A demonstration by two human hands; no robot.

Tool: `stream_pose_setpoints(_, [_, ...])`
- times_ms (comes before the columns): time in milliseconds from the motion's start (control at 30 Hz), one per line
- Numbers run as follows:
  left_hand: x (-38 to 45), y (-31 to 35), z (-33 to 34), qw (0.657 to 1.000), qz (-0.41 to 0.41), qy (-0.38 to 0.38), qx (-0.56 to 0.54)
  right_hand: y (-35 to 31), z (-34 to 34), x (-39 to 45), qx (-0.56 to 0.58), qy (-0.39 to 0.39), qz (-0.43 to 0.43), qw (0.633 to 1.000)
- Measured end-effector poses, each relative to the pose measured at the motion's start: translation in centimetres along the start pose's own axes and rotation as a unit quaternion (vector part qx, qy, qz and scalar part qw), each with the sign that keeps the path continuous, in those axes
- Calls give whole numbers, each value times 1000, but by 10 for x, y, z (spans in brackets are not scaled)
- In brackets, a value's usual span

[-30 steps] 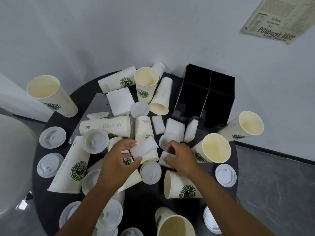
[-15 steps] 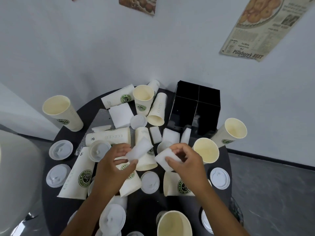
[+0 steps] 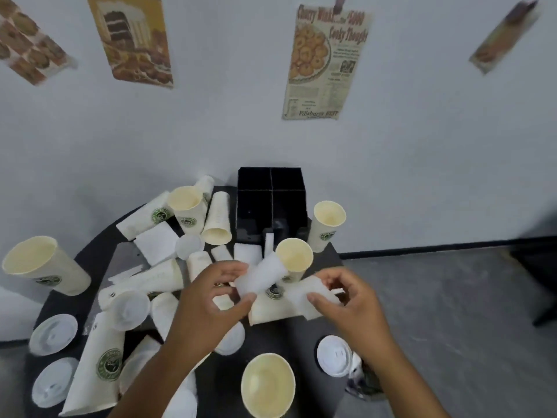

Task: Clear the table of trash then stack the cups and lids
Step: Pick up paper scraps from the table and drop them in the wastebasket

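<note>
Napkins (image 3: 261,277) pinched in left hand (image 3: 208,300), right hand (image 3: 351,306)

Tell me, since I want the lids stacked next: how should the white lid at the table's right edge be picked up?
That white lid lies flat, apart from the cups, beside the right hand. Probably best to come from above and pinch across its raised rim, thumb on one side and fingers opposite. Its overhanging right edge also leaves room for a finger underneath.

White wall (image 3: 211,131), posters (image 3: 327,64), grey floor (image 3: 452,297)
</note>
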State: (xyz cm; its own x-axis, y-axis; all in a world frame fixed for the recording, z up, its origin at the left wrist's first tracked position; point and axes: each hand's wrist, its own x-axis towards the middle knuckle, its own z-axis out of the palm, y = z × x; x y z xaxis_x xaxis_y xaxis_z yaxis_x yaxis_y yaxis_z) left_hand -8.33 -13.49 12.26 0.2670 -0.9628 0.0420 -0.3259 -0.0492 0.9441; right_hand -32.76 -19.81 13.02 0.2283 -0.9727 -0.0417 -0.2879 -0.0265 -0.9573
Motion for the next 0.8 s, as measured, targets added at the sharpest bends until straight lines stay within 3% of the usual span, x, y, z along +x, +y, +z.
stream_pose_setpoints(167, [22,27,68,984,83,-134,77,54,-80,-29,23,108,60,992])
stream_pose_setpoints(367, [56,39,158,924,160,-280,205,175,-151,-36,20,211,157,964])
stream_pose_setpoints(500, [76,28,228,888,165,-360,234,247,-174,-33,8,224,197,954])
stream_pose_setpoints(800, [94,-46,352,830,132,-444,310,374,-173,-8,-18,184,258,948])
